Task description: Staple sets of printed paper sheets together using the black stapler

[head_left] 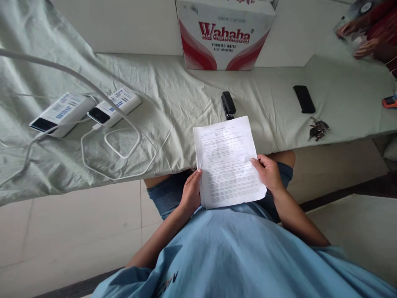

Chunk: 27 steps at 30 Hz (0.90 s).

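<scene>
The fingers (198,173) of the left hand (190,193) are pinching the left edge of a white printed sheaf of paper (228,159), and the fingers (257,162) of the right hand (269,173) are gripping its right edge, thumb lying on the printed face. Both hands are grasping the sheaf, holding it upright-tilted over the lap, its top edge reaching just over the tabletop (173,99) draped in pale green cloth.

The pages are looking squared together and are not lying on the cloth; whether they are stapled I cannot tell. Just beyond the top edge of the sheaf a black stapler (228,105) is lying untouched. Farther right of the right fingers are a black phone (304,99) and a bunch of keys (318,128). Well left of the left fingers two white power banks (87,109) are trailing white cables (122,142). A red-and-white cardboard water box (225,33) is standing behind the stapler, and another person's hands (356,39) are working at the far right corner. Nothing is lying between sheaf and stapler.
</scene>
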Each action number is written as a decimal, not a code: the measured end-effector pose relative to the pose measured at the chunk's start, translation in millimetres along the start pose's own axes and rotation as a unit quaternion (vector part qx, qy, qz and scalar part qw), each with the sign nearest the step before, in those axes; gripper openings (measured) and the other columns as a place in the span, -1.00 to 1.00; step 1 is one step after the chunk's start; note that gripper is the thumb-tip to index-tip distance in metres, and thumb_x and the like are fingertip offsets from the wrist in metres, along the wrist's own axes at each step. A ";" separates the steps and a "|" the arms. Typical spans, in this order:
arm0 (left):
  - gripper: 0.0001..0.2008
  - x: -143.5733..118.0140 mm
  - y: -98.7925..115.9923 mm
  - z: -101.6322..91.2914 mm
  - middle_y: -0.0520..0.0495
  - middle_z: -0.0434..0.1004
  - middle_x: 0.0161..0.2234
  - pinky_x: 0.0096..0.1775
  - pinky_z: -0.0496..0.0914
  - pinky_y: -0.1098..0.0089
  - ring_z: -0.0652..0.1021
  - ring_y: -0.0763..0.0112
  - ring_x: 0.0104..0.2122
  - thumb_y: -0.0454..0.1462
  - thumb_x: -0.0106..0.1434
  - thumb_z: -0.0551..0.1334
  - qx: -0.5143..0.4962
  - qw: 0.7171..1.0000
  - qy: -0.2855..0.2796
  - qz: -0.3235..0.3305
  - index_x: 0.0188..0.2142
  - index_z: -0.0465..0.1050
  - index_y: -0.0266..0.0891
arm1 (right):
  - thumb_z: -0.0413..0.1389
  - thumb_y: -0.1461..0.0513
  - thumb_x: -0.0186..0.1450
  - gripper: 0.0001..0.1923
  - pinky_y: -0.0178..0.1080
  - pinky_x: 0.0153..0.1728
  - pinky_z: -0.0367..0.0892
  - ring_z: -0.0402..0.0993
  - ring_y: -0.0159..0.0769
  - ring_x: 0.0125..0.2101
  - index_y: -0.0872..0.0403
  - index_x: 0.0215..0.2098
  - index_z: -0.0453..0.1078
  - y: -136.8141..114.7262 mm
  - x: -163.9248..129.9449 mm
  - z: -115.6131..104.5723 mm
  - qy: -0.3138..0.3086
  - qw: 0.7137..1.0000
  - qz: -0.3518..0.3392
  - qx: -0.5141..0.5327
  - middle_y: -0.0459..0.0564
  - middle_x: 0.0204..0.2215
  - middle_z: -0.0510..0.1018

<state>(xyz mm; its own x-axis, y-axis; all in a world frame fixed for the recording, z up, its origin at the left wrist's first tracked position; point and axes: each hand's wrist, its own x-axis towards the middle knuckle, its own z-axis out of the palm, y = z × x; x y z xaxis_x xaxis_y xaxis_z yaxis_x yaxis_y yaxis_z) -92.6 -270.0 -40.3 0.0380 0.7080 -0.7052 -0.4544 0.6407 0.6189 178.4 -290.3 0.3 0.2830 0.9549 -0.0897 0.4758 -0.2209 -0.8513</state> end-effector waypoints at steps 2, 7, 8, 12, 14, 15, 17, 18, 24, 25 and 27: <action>-0.61 0.2 -0.3 0.0 -0.10 0.74 -0.26 -0.17 0.51 0.24 0.66 0.13 -0.23 -0.02 0.03 0.52 0.002 1.000 -0.006 0.004 -0.23 0.64 -0.20 | 0.16 -0.13 0.38 -0.56 -0.25 -0.45 0.14 0.24 -0.35 -0.52 0.01 -0.44 0.39 0.7 0.4 3.3 -0.004 1.000 -0.003 0.000 -0.17 -0.57 0.38; -0.63 1.8 -3.2 0.0 -0.13 0.74 -0.22 -0.13 0.52 0.19 0.66 0.05 -0.15 0.02 0.07 0.48 0.017 0.999 -0.019 0.021 -0.26 0.64 -0.17 | 0.15 -0.14 0.39 -0.56 -0.25 -0.44 0.16 0.27 -0.34 -0.51 0.01 -0.41 0.40 4.2 0.5 5.6 -0.008 1.000 -0.003 0.000 -0.15 -0.55 0.42; -0.63 1.8 -3.7 0.2 -0.13 0.74 -0.21 -0.11 0.52 0.19 0.66 0.04 -0.13 0.02 0.08 0.47 0.019 0.999 -0.019 0.025 -0.26 0.65 -0.17 | 0.15 -0.14 0.39 -0.56 -0.25 -0.44 0.17 0.27 -0.34 -0.51 0.01 -0.41 0.41 4.2 0.4 5.6 -0.008 1.000 -0.003 -0.001 -0.15 -0.55 0.43; -0.60 0.4 -3.7 1.5 -0.16 0.74 -0.19 -0.08 0.53 0.18 0.67 0.02 -0.10 0.04 0.06 0.49 0.015 0.999 -0.023 0.027 -0.25 0.65 -0.19 | 0.14 -0.15 0.39 -0.55 -0.25 -0.45 0.15 0.26 -0.34 -0.52 0.00 -0.43 0.39 2.6 0.6 6.1 -0.005 1.000 -0.006 -0.009 -0.15 -0.57 0.41; -0.56 -0.7 -2.9 1.8 -0.18 0.74 -0.19 -0.09 0.54 0.17 0.67 -0.01 -0.09 0.07 0.05 0.51 0.015 0.999 -0.043 0.023 -0.25 0.65 -0.20 | 0.13 -0.16 0.39 -0.54 -0.24 -0.45 0.16 0.27 -0.34 -0.52 0.00 -0.42 0.40 1.7 0.8 6.5 -0.006 1.000 -0.006 -0.010 -0.15 -0.57 0.43; -0.54 -1.1 -2.4 1.7 -0.19 0.74 -0.20 -0.10 0.54 0.17 0.67 -0.02 -0.09 0.09 0.04 0.51 0.017 0.998 -0.054 0.022 -0.25 0.65 -0.21 | 0.13 -0.16 0.40 -0.54 -0.24 -0.45 0.17 0.28 -0.33 -0.52 0.00 -0.41 0.41 1.4 1.0 6.9 -0.007 1.000 -0.006 -0.008 -0.14 -0.56 0.44; -0.50 -1.7 -1.8 1.1 -0.19 0.74 -0.22 -0.12 0.55 0.18 0.68 -0.03 -0.09 0.11 0.03 0.52 0.022 0.997 -0.069 0.020 -0.23 0.65 -0.22 | 0.13 -0.17 0.39 -0.54 -0.24 -0.45 0.18 0.28 -0.33 -0.52 0.00 -0.41 0.41 1.1 1.3 7.9 -0.007 1.000 -0.008 -0.008 -0.14 -0.56 0.45; -0.48 -1.9 -1.6 0.7 -0.18 0.74 -0.23 -0.12 0.55 0.19 0.68 -0.02 -0.09 0.12 0.02 0.53 0.025 0.997 -0.072 0.023 -0.22 0.65 -0.22 | 0.13 -0.17 0.39 -0.54 -0.24 -0.45 0.18 0.28 -0.33 -0.52 0.00 -0.41 0.41 1.2 1.6 8.7 -0.007 1.000 -0.009 -0.010 -0.14 -0.56 0.45; -0.45 -2.5 -0.9 -0.8 -0.16 0.73 -0.25 -0.13 0.54 0.24 0.68 0.03 -0.12 0.15 0.03 0.54 0.039 0.995 -0.080 0.040 -0.20 0.65 -0.23 | 0.11 -0.03 0.42 -0.68 -0.17 -0.30 0.38 0.44 -0.23 -0.41 0.02 -0.15 0.49 10.6 2.7 16.1 0.017 0.998 -0.021 -0.057 -0.02 -0.37 0.61; -0.44 -2.6 -0.7 -0.9 -0.16 0.73 -0.26 -0.13 0.54 0.25 0.68 0.04 -0.12 0.15 0.03 0.54 0.041 0.995 -0.082 0.041 -0.20 0.65 -0.23 | 0.13 0.02 0.41 -0.70 -0.12 -0.24 0.42 0.47 -0.18 -0.36 0.04 -0.07 0.50 12.9 2.5 16.3 0.045 0.994 -0.043 -0.087 0.04 -0.27 0.64; -0.43 -2.7 0.0 -1.0 -0.17 0.72 -0.26 -0.14 0.54 0.25 0.68 0.04 -0.13 0.17 0.04 0.53 0.051 0.994 -0.084 0.041 -0.19 0.65 -0.24 | 0.15 0.13 0.37 -0.67 -0.01 -0.12 0.46 0.50 -0.07 -0.21 0.06 0.06 0.48 15.9 2.4 14.8 0.103 0.977 -0.101 -0.154 0.17 -0.08 0.62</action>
<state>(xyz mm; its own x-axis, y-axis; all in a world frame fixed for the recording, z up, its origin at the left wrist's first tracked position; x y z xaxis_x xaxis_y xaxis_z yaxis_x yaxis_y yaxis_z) -93.6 -272.2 -38.8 0.1566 0.7926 -0.5893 -0.3703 0.6002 0.7090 174.3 -288.6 -21.1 0.3037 0.9320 0.1979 0.7592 -0.1112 -0.6413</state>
